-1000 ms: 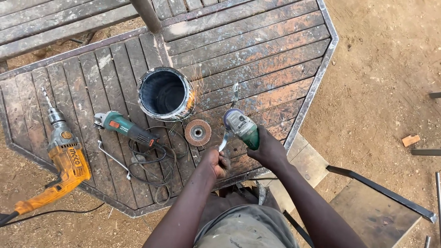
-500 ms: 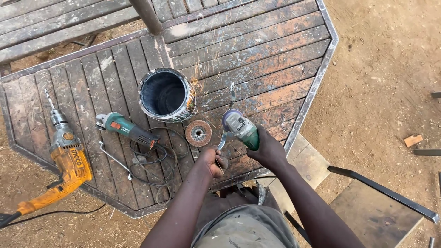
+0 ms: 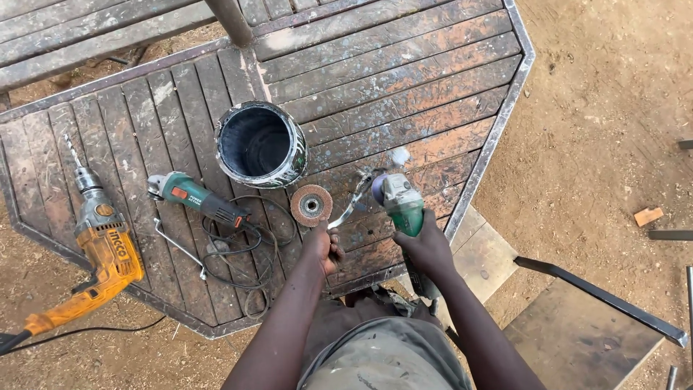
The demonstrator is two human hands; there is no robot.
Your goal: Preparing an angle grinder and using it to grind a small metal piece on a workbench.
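A: what's each hand doing?

B: right hand (image 3: 427,249) is wrapped around a green grinder (image 3: 399,204) at the table (image 3: 404,65) edge. left hand (image 3: 326,245) is closed on a spanner (image 3: 348,209) reaching to the grinder's head.

A: anything nearby?

B: flap disc (image 3: 311,205) lying just left of the spanner, bucket (image 3: 261,144) behind it.

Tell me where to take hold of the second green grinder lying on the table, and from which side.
Grip the green grinder around its dark rear barrel, coming from above. It lies flat, head toward the orange drill, tail by the tangled cord. The barrel is the slimmest part and away from the head.
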